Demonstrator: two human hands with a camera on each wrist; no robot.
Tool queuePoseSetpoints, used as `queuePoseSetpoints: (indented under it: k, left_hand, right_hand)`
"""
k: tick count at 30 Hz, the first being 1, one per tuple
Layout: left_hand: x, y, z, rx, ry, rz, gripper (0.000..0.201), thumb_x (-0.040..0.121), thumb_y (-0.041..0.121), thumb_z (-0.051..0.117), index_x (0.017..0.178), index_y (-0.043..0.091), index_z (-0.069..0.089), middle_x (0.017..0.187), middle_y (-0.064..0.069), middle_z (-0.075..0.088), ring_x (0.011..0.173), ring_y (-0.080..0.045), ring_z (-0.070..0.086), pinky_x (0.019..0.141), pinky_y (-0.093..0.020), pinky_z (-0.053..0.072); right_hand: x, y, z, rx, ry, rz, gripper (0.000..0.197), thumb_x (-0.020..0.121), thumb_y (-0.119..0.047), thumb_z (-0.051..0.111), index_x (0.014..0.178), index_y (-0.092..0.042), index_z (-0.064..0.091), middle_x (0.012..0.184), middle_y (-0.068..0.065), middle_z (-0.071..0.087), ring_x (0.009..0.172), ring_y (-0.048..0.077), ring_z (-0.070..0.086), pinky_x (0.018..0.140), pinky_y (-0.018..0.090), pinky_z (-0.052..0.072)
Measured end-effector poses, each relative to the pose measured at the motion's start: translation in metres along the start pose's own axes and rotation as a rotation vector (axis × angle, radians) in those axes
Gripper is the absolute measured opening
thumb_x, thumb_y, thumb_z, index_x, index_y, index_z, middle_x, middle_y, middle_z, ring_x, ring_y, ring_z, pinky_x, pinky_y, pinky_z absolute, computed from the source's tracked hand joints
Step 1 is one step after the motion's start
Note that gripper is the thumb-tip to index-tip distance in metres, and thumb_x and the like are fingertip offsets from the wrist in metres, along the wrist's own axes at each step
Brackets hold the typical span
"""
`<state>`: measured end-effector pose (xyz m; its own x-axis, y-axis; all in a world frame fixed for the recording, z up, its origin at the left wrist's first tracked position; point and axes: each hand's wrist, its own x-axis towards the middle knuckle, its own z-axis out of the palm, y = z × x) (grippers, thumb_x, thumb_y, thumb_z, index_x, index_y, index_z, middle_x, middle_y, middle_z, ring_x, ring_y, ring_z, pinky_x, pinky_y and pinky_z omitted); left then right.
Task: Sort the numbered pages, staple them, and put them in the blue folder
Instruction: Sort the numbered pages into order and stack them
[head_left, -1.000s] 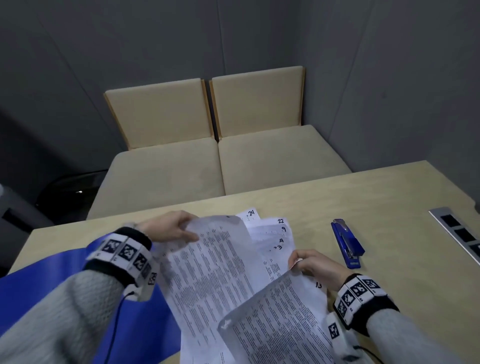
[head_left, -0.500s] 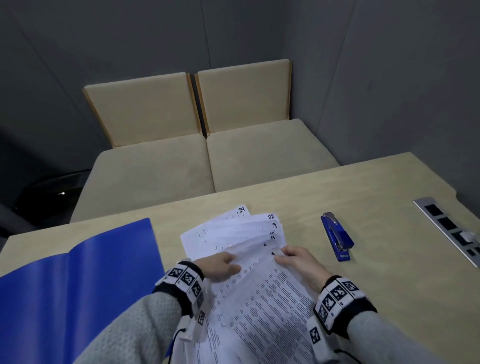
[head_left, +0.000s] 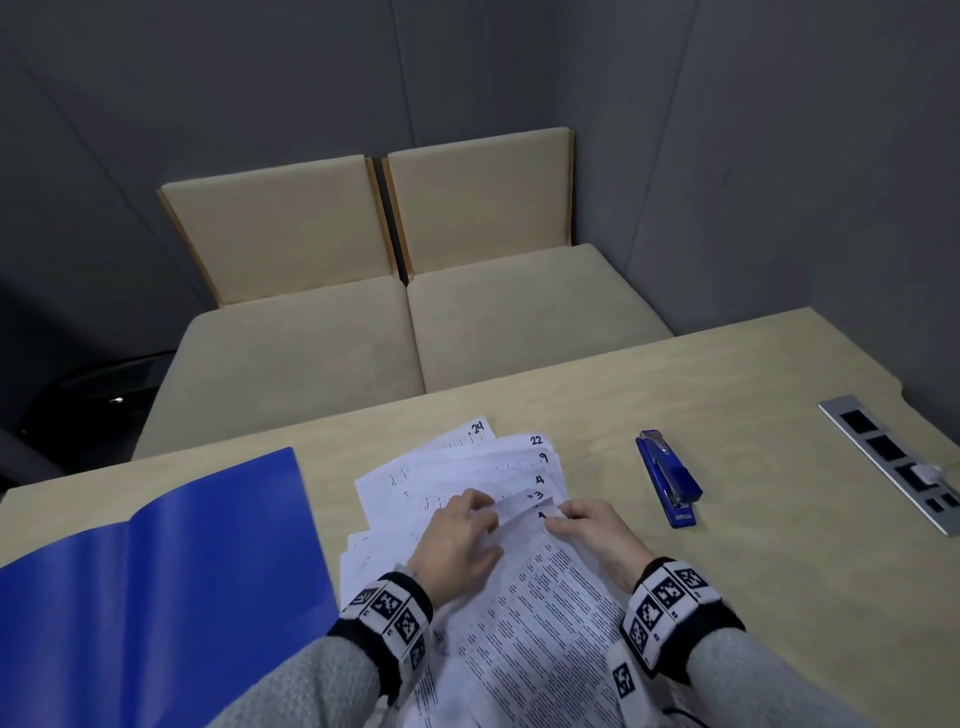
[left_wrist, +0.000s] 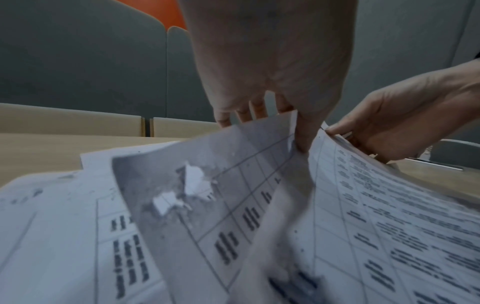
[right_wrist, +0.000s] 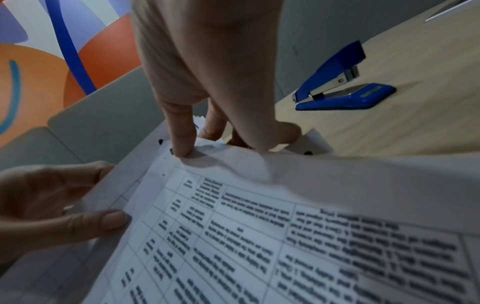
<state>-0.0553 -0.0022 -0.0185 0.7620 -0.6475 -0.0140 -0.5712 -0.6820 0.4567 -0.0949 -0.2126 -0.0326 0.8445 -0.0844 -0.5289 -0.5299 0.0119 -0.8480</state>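
White printed pages (head_left: 457, 467) lie fanned on the table, with handwritten numbers 24, 22, 9, 4, 3 and 1 showing at their far right corners. My left hand (head_left: 483, 512) pinches one sheet (left_wrist: 207, 195) near its top edge, thumb on top and fingers behind. Just right of it, my right hand (head_left: 563, 519) pinches the top corner of the uppermost page (right_wrist: 285, 236), index fingertip (right_wrist: 183, 150) pressing down on it. The blue folder (head_left: 156, 571) lies open to the left of the pages. A blue stapler (head_left: 667, 480) sits on the table right of my right hand.
A metal socket strip (head_left: 893, 457) is set into the wooden table (head_left: 753, 545) at the far right. Two beige cushioned seats (head_left: 395, 322) stand beyond the table's far edge, against grey walls.
Both hands have come down and together from holding sheets lifted apart. The left hand moved right, off the folder side, to the pile's top corner. The sheets now rest on the fanned stack.
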Motion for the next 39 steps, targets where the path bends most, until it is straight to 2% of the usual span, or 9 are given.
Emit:
queuePoseSetpoints:
  k: [6,11,13,16,22,27,29,32,39]
  left_hand:
    - [0.003,0.011,0.000,-0.039,0.043,-0.038,0.028,0.083,0.018,0.058,0.109,0.013,0.049,0.106,0.000,0.052,0.086,-0.016,0.051,0.076,-0.025,0.040]
    - [0.005,0.017,0.003,-0.315,0.066,-0.193,0.068,0.077,0.016,0.065,0.135,0.019,0.028,0.105,0.008,0.047,0.091,-0.009,0.047,0.080,-0.024,0.038]
    - [0.007,0.016,0.005,-0.278,0.072,-0.173,0.058,0.078,0.017,0.065,0.129,0.019,0.039,0.112,0.007,0.049,0.101,-0.007,0.049,0.087,-0.024,0.040]
    - [0.006,0.017,0.007,-0.214,0.133,-0.115,0.033,0.076,0.015,0.065,0.107,0.017,0.051,0.095,0.010,0.048,0.083,-0.003,0.046,0.075,-0.024,0.036]
    - [0.004,0.015,0.014,-0.119,0.157,-0.134,0.040,0.077,0.024,0.065,0.115,0.021,0.055,0.096,0.010,0.043,0.081,-0.005,0.041,0.081,-0.026,0.031]
    - [0.004,0.017,0.014,-0.024,0.245,-0.132,0.023,0.066,0.026,0.071,0.087,0.026,0.060,0.085,0.007,0.037,0.078,-0.014,0.041,0.069,-0.029,0.028]
    - [0.004,0.019,0.017,0.005,0.282,-0.133,0.019,0.068,0.028,0.069,0.083,0.028,0.058,0.088,0.006,0.041,0.082,-0.014,0.039,0.069,-0.030,0.025]
    - [0.002,0.023,0.020,-0.082,0.214,-0.117,0.020,0.072,0.027,0.065,0.089,0.022,0.054,0.087,0.007,0.051,0.078,-0.011,0.044,0.070,-0.028,0.032]
    - [0.004,0.027,0.010,-0.233,-0.003,-0.201,0.018,0.083,0.027,0.064,0.093,0.020,0.050,0.080,0.005,0.059,0.072,-0.016,0.051,0.061,-0.024,0.032]
  right_hand:
    - [-0.002,-0.001,0.000,0.009,0.012,-0.015,0.009,0.085,-0.010,0.066,0.093,-0.007,0.070,0.093,0.009,0.074,0.092,0.022,0.070,0.091,0.039,0.053]
    - [-0.002,0.005,0.000,-0.008,0.026,-0.029,0.011,0.082,-0.007,0.067,0.093,-0.009,0.070,0.096,0.009,0.073,0.096,0.023,0.068,0.093,0.038,0.051]
    - [-0.002,0.009,-0.001,-0.024,0.042,-0.045,0.009,0.080,-0.008,0.069,0.089,-0.010,0.071,0.095,0.008,0.072,0.098,0.024,0.066,0.094,0.038,0.050]
    - [-0.004,0.012,0.000,-0.059,0.076,-0.068,0.004,0.079,-0.009,0.071,0.078,-0.014,0.071,0.086,0.004,0.071,0.090,0.021,0.065,0.086,0.034,0.049]
    - [-0.007,0.014,0.001,-0.031,0.074,-0.086,0.009,0.076,-0.006,0.073,0.080,-0.013,0.075,0.093,0.003,0.073,0.094,0.017,0.065,0.087,0.033,0.050]
    - [-0.010,0.012,0.001,-0.037,0.072,-0.088,0.005,0.070,-0.009,0.077,0.072,-0.012,0.074,0.085,0.004,0.071,0.088,0.023,0.066,0.083,0.036,0.051]
    - [-0.010,0.014,0.001,-0.040,0.073,-0.078,0.022,0.059,-0.024,0.081,0.078,-0.013,0.075,0.084,0.009,0.074,0.089,0.029,0.069,0.086,0.044,0.053]
    - [-0.008,0.020,0.000,-0.076,0.073,-0.077,0.033,0.052,-0.035,0.078,0.080,-0.017,0.075,0.086,0.010,0.074,0.091,0.029,0.069,0.090,0.051,0.053]
    - [-0.019,0.007,0.002,-0.040,0.090,-0.123,0.011,0.074,-0.004,0.073,0.079,-0.014,0.075,0.085,0.004,0.074,0.087,0.021,0.068,0.082,0.033,0.053]
